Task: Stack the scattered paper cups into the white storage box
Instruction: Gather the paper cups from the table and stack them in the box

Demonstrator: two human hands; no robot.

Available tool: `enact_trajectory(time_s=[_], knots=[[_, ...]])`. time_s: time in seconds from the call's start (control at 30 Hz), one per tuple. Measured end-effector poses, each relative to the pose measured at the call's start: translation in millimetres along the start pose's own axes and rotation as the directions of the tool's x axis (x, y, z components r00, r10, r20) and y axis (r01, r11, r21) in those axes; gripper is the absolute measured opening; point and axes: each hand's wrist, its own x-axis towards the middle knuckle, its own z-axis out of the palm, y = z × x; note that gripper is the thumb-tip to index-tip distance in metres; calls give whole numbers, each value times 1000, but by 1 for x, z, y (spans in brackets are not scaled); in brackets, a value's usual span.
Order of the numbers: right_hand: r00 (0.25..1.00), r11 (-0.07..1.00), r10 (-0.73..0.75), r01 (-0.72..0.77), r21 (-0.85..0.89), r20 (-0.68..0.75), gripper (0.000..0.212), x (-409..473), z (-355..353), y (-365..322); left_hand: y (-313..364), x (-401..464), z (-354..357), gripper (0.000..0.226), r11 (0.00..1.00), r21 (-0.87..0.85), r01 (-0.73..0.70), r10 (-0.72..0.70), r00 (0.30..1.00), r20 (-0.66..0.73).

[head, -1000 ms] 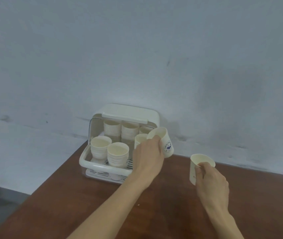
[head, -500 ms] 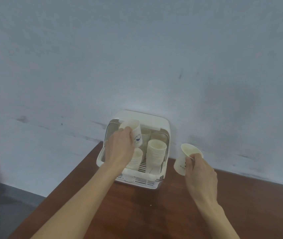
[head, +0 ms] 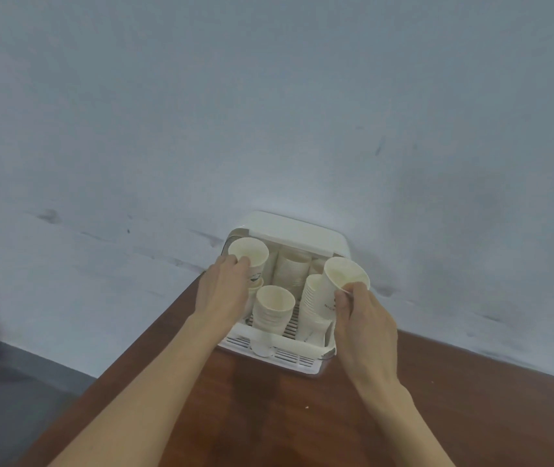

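Note:
The white storage box [head: 297,358] stands open against the wall, with several stacks of paper cups inside. My left hand [head: 223,291] grips a paper cup [head: 250,256] by its rim over the box's left side. My right hand [head: 363,323] pinches another paper cup [head: 343,279] at the rim, tilted over the right front stack [head: 312,305]. A front middle stack [head: 274,310] stands between my hands. Further stacks [head: 294,269] stand at the back under the raised lid.
The box sits at the far edge of a brown wooden table [head: 269,416], tight against a pale blue-grey wall [head: 269,112]. The table's left edge drops to a grey floor [head: 9,399].
My right hand brought its cup left, from beside the box to over the right front stack. My left hand kept its cup over the box's left side. The view shifted closer.

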Motion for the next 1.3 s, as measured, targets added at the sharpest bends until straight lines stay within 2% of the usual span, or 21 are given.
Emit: enact_trajectory(time_s=[0.13, 0.33, 0.5, 0.63, 1.0, 1.3], knots=[[999, 998, -47, 46, 40, 17, 19, 6, 6, -14, -3, -2, 0, 31, 999, 34, -24, 23, 999, 41], [990, 989, -120, 113, 96, 68, 19, 16, 21, -35, -6, 1, 2, 30, 992, 102, -74, 64, 993, 102], [976, 983, -181, 176, 56, 119, 23, 22, 32, -45, -11, -4, 12, 32, 991, 110, -83, 60, 978, 200], [966, 979, -202, 200, 28, 164, 24, 21, 42, -46, -17, -11, 21, 32, 985, 129, -110, 83, 976, 202], [917, 963, -144, 216, -159, 372, 25, 9, 68, -48, -27, -15, 31, 33, 985, 70, -160, 146, 975, 170], [931, 948, -66, 171, -268, 358, 29, -1, 73, -56, -33, -12, 36, 29, 976, 31, -215, 207, 964, 165]])
